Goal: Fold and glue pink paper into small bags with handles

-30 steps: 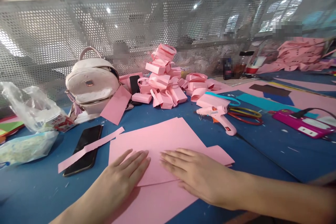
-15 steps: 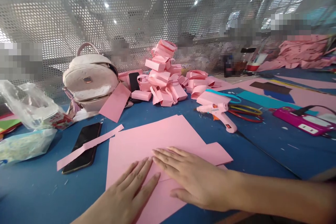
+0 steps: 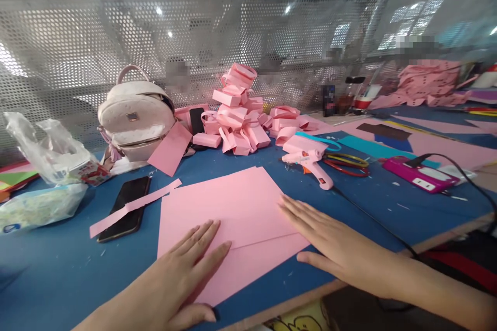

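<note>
While the far left of your blue table [image 3: 77, 274] is taken up by a clear plastic bag [image 3: 46, 145] and a flatter bag [image 3: 42, 209] just in front of it, next along you've got a black phone [image 3: 135, 189] lying flat with a narrow pink strip [image 3: 128, 207] across it. Behind that, a pale backpack [image 3: 135, 114] sits upright. Your left hand [image 3: 182, 269] is palm-down on the left part of the pink paper [image 3: 229, 204], fingers stretched out, thumb spread away, not gripping anything. That paper's flat near your side of the table, between both hands, layered so one edge runs across it; can't tell if it's separate sheets or a fold. Past it there's a heap of pink paper boxes [image 3: 238, 119]. Your right hand [image 3: 322, 235] has its fingers extended and unclenched, tips over the paper's right edge. Then comes a pink glue gun [image 3: 310, 163] on its side, yellow and red loops [image 3: 347, 158] beside it, and a magenta power strip [image 3: 419, 175] furthest right.
</note>
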Motion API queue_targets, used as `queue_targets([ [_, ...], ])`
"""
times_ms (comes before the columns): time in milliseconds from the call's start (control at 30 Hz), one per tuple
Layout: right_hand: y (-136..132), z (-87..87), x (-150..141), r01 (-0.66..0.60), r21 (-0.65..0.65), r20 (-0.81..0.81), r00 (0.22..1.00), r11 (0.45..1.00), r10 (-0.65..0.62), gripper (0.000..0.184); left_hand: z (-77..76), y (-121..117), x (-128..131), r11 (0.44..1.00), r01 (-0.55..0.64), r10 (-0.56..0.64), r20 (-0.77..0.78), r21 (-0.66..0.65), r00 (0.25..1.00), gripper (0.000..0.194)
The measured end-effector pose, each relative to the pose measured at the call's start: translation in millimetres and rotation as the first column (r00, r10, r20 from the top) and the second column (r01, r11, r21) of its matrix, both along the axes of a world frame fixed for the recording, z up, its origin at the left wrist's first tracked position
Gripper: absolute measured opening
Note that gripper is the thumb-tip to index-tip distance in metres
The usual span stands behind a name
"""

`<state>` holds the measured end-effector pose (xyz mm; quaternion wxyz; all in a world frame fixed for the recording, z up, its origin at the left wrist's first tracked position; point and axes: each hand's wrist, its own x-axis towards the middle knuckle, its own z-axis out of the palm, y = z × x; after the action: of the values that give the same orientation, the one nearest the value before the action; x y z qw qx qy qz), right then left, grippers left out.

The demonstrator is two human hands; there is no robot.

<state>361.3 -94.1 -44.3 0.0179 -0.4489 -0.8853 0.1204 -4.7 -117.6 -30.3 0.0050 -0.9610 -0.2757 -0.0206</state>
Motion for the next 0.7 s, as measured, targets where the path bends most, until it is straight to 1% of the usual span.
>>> queue_targets([
  [100,-8.5,-4.8,17.8,0.094,0.078,0.031,0.995,0.992,-0.097,0.081,-13.7,-0.2,-2.5,0.993,-0.081,0.079,0.027,0.088,0.997,0.078],
  [167,-11.5,-2.5,23.3,0.120,0.080,0.065,0.990,0.990,-0.125,0.084,-22.0,0.5,-4.3,0.972,-0.148,0.142,0.047,0.181,0.989,0.073],
  [233,-11.0,5.3,22.6,0.126,0.059,0.108,0.985,0.990,-0.132,0.088,-26.2,2.5,-3.8,0.947,-0.177,0.167,0.059,0.267,0.984,0.063],
  [300,-6.9,16.8,15.2,0.127,0.059,0.140,0.981,0.990,-0.134,0.089,-24.1,5.8,1.1,0.928,-0.177,0.174,0.038,0.329,0.984,0.051],
  [333,-3.7,22.9,9.2,0.118,0.075,0.145,0.981,0.990,-0.128,0.085,-21.0,7.8,5.3,0.918,-0.168,0.176,0.011,0.358,0.984,0.045],
  [400,3.7,33.2,-6.2,0.062,0.138,0.125,0.989,0.988,-0.079,0.075,-13.2,12.3,16.2,0.906,-0.125,0.162,-0.057,0.405,0.985,0.038],
  [467,11.5,37.7,-23.5,-0.076,0.173,0.091,0.994,0.982,0.061,0.059,-6.8,17.5,28.1,0.902,-0.055,0.106,-0.097,0.428,0.990,0.038],
  [500,15.4,37.2,-31.8,-0.148,0.184,0.065,0.988,0.972,0.138,0.055,-5.2,20.3,33.7,0.899,-0.022,0.072,-0.098,0.437,0.993,0.038],
  [600,28.0,26.4,-52.5,-0.291,0.282,0.002,0.953,0.914,0.302,0.042,-5.3,30.7,46.5,0.882,0.019,-0.003,-0.034,0.471,0.999,0.033],
  [700,43.1,14.7,-67.2,-0.325,0.404,-0.001,0.935,0.855,0.356,0.027,-4.3,44.2,52.5,0.883,0.019,-0.037,0.029,0.469,0.999,0.026],
])
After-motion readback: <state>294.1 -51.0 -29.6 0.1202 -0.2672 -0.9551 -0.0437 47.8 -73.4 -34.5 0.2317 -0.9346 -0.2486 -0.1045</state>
